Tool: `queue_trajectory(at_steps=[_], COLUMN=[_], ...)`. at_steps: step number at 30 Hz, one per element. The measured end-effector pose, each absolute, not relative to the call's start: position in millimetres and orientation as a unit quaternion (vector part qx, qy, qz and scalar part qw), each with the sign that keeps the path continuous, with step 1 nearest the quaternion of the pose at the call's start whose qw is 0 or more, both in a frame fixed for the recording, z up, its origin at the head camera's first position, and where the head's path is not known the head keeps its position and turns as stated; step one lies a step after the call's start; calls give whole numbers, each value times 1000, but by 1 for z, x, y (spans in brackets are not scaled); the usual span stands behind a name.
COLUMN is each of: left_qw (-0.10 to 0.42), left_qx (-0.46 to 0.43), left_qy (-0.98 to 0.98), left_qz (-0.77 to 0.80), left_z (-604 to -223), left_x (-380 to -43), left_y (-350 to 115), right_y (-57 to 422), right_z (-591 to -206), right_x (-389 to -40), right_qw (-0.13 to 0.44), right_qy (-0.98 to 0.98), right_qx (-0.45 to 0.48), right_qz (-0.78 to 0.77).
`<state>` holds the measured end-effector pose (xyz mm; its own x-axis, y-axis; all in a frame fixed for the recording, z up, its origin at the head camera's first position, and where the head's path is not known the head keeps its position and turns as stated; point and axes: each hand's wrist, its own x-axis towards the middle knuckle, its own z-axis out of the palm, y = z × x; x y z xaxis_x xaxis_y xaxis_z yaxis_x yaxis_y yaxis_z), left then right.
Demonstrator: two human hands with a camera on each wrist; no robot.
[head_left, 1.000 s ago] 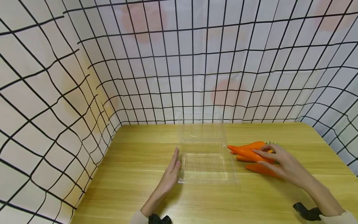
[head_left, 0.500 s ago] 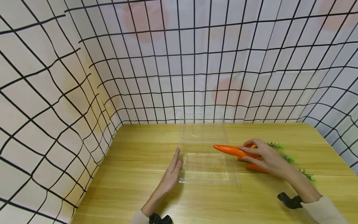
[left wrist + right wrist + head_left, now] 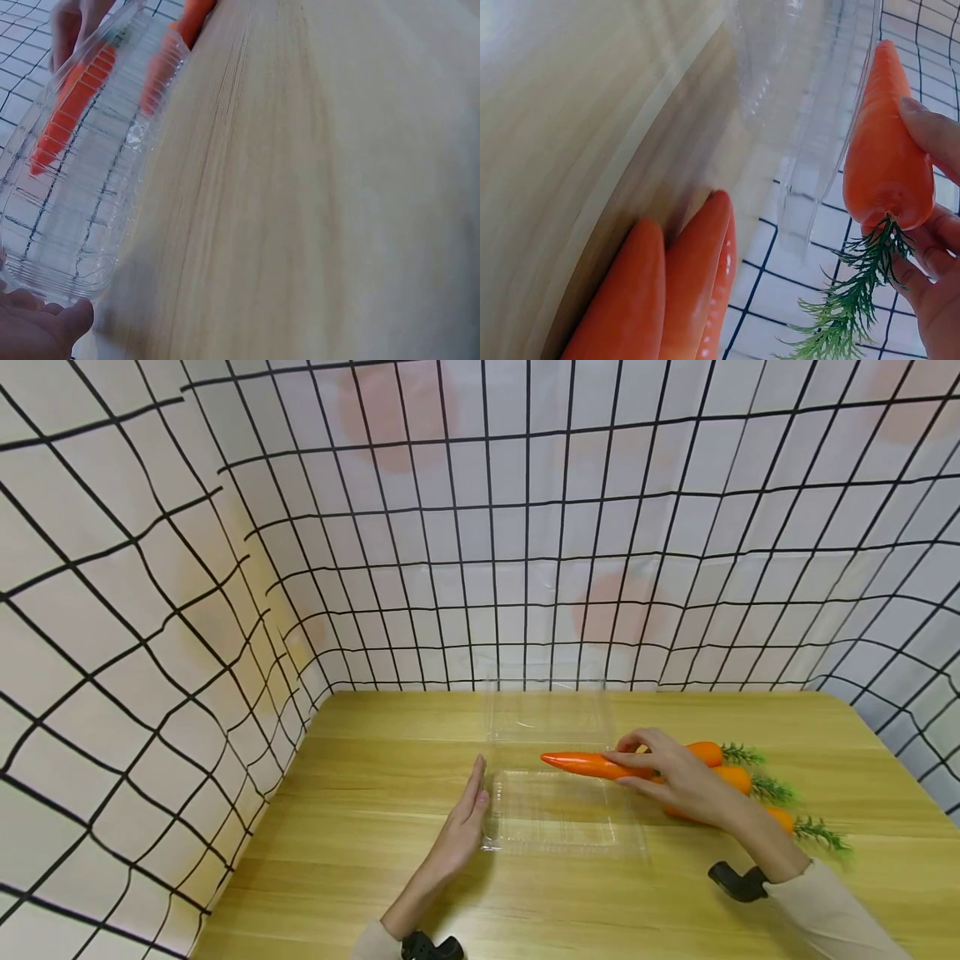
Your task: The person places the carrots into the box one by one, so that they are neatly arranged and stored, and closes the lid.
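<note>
My right hand (image 3: 671,777) pinches a carrot (image 3: 588,765) between thumb and fingers, its tip pointing left over the clear plastic container (image 3: 555,842). In the right wrist view the held carrot (image 3: 889,157) shows its thick end and a green sprig of leaves (image 3: 862,285). My left hand (image 3: 459,822) rests with straight fingers along the container's left side, and in the left wrist view its fingertips (image 3: 73,319) are at the container's end wall. The container's lid (image 3: 547,714) is folded back behind its base. Several other carrots (image 3: 733,778) lie on the table, partly behind my right hand.
The wooden table (image 3: 360,827) carries everything. Black-grid white cloth (image 3: 510,543) rises at its back edge and along the left and right sides. A black wrist strap mount (image 3: 738,882) sits on my right wrist, another (image 3: 432,947) on the left.
My right hand has lifted a carrot from the pile and brought it left, over the container. The leaves of the remaining carrots have come into view. My left hand has stayed at the container.
</note>
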<state>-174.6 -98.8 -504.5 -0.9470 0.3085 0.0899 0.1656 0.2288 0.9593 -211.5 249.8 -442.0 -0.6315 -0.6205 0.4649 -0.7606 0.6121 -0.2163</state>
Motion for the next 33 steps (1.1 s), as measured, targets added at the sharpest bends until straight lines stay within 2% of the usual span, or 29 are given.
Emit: queue_trajectory(at_steps=[16, 33], left_qw=[58, 61], left_qx=[148, 143], left_qy=[786, 788], left_qz=[598, 596], left_z=[-504, -504], left_x=[-175, -175], left_y=[-99, -100], right_y=[210, 183], right_z=[-453, -467], right_x=[-233, -236], right_qw=[167, 97], right_qy=[-863, -890], right_qx=[430, 397], right_qz=[206, 201])
